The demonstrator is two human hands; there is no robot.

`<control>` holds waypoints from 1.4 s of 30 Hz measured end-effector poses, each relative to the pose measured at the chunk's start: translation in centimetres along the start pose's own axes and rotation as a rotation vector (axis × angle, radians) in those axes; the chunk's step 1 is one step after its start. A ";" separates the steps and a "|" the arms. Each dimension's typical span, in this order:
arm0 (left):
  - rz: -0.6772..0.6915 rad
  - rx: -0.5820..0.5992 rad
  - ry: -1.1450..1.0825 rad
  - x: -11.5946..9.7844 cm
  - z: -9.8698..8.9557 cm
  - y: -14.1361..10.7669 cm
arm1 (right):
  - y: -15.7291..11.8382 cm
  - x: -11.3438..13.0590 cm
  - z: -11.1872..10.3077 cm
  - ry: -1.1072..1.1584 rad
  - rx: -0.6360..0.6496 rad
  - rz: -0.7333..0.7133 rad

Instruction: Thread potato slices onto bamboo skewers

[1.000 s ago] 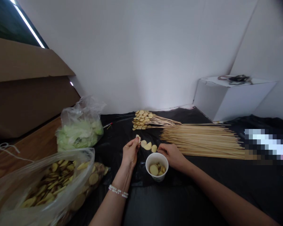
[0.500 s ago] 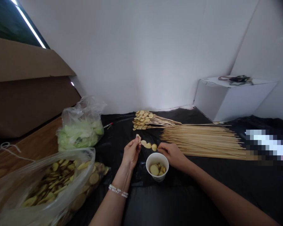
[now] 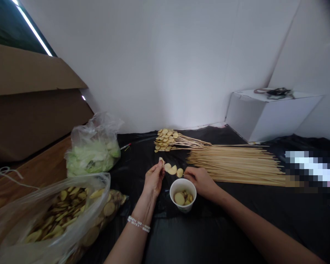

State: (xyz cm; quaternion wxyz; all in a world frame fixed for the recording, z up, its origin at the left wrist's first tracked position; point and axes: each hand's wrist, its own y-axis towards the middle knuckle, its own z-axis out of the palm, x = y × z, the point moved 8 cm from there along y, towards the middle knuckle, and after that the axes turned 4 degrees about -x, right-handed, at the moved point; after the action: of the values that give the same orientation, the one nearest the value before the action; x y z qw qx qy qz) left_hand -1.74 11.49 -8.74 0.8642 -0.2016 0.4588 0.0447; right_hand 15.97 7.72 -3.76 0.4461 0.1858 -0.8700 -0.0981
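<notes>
My left hand [image 3: 154, 178] pinches a pale slice [image 3: 161, 161] at the left end of a short row of slices [image 3: 172, 169]. Just right of that row, my right hand [image 3: 200, 180] has its fingers closed by the last slice, on what looks like a skewer, mostly hidden by the fingers. Below the row stands a white paper cup [image 3: 183, 208] with several slices inside, close to my right hand. Bare wooden skewers [image 3: 236, 165] lie in a wide pile to the right. Behind my hands rests a bunch of skewered slices [image 3: 165, 139].
An open plastic bag of slices [image 3: 63, 212] fills the lower left, with a bag of pale green pieces [image 3: 95, 156] behind it. A cardboard box [image 3: 35, 106] is at the far left, a white box [image 3: 269, 113] at the back right. Black sheeting [image 3: 203, 238] covers the surface.
The slices between my hands have turned slightly, the middle one showing more of its face. Both hands stay nearly in place.
</notes>
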 end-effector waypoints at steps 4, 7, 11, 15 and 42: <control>0.000 0.000 -0.004 0.1 0.0 -0.1 | 0.0 0.0 0.1 -0.010 -0.013 -0.013; 0.007 0.012 0.007 0.1 0.0 -0.1 | 0.0 0.1 0.1 -0.023 -0.021 -0.023; 0.002 0.005 0.017 0.2 -0.1 -0.1 | -0.1 0.0 0.2 -0.004 -0.009 -0.011; 0.006 0.013 0.003 0.2 0.2 -0.3 | -0.1 -0.2 0.5 0.031 0.024 0.023; -0.021 0.260 0.198 0.5 2.6 -2.2 | 1.2 -4.1 -4.8 -0.035 -0.358 0.050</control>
State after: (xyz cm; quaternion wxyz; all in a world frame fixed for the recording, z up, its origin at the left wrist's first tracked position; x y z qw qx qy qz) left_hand 1.15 10.48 -7.14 0.8341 -0.0963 0.5414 -0.0440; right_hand 21.74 10.44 -3.60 0.4592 0.0799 -0.8506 -0.2433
